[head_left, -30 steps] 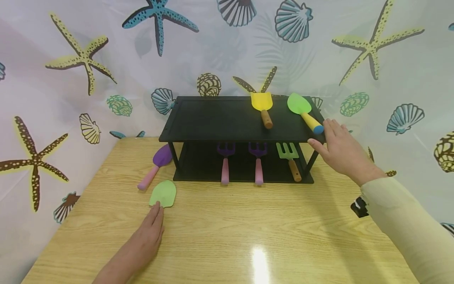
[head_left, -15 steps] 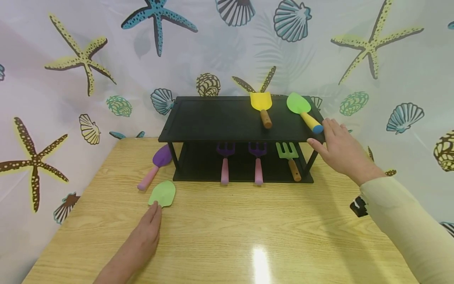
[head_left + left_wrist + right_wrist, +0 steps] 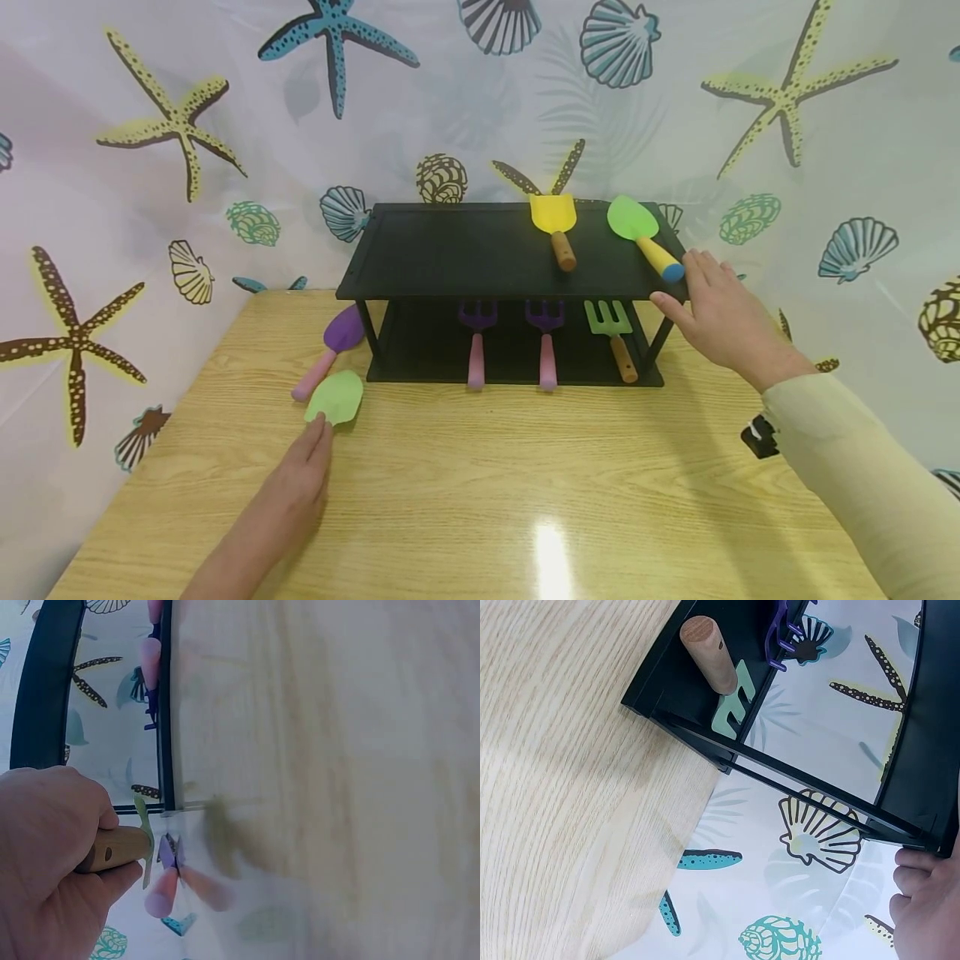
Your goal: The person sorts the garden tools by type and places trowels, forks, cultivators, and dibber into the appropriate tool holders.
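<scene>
My left hand holds a small green garden shovel just above the table. In the left wrist view, fingers and thumb close round its wooden handle; the blade is seen edge-on. My right hand grips the right front corner of a black two-tier shelf, thumb at the front edge and fingers at the side. Only part of that hand shows in the right wrist view. A purple shovel with a pink handle lies on the table beyond the left hand, left of the shelf.
On the upper tier lie a yellow shovel and a green shovel with a yellow handle. The lower tier holds two purple forks and a green fork. A patterned cloth hangs behind the wooden table.
The left hand has shifted slightly left and away from me, and the green shovel now appears raised off the table. My right hand and the shelf have stayed put.
</scene>
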Action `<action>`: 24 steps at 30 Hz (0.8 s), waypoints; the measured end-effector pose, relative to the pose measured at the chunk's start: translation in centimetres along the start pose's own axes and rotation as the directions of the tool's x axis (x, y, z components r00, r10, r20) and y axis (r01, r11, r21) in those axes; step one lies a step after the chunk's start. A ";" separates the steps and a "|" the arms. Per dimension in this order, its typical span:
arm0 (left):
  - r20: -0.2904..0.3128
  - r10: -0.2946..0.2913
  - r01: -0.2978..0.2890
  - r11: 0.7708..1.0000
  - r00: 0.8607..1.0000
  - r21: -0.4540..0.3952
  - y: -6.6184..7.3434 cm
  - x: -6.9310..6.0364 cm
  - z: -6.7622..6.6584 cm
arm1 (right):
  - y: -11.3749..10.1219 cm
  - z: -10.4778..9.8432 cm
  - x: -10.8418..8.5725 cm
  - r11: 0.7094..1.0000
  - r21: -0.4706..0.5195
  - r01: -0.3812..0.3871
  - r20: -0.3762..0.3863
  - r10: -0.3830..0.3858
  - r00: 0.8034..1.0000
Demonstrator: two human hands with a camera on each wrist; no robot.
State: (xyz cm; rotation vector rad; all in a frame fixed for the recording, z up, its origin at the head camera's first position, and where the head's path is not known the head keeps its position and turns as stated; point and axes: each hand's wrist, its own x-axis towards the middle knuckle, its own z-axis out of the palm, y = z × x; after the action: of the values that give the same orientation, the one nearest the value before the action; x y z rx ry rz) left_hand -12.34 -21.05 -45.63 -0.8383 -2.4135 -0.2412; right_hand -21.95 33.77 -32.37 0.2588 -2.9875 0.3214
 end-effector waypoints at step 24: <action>-0.077 -0.008 0.009 1.000 0.997 0.008 -2.2 4.2 -2.4 | 0.2 0.1 0.0 1.000 -0.004 -0.007 0.005 0.007 1.000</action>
State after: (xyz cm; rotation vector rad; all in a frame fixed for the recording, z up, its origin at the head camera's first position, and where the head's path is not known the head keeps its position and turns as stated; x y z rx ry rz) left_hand -15.31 -21.46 -41.20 -0.8006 -2.3453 -0.2620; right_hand -22.03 33.95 -32.50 0.2489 -2.9944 0.3155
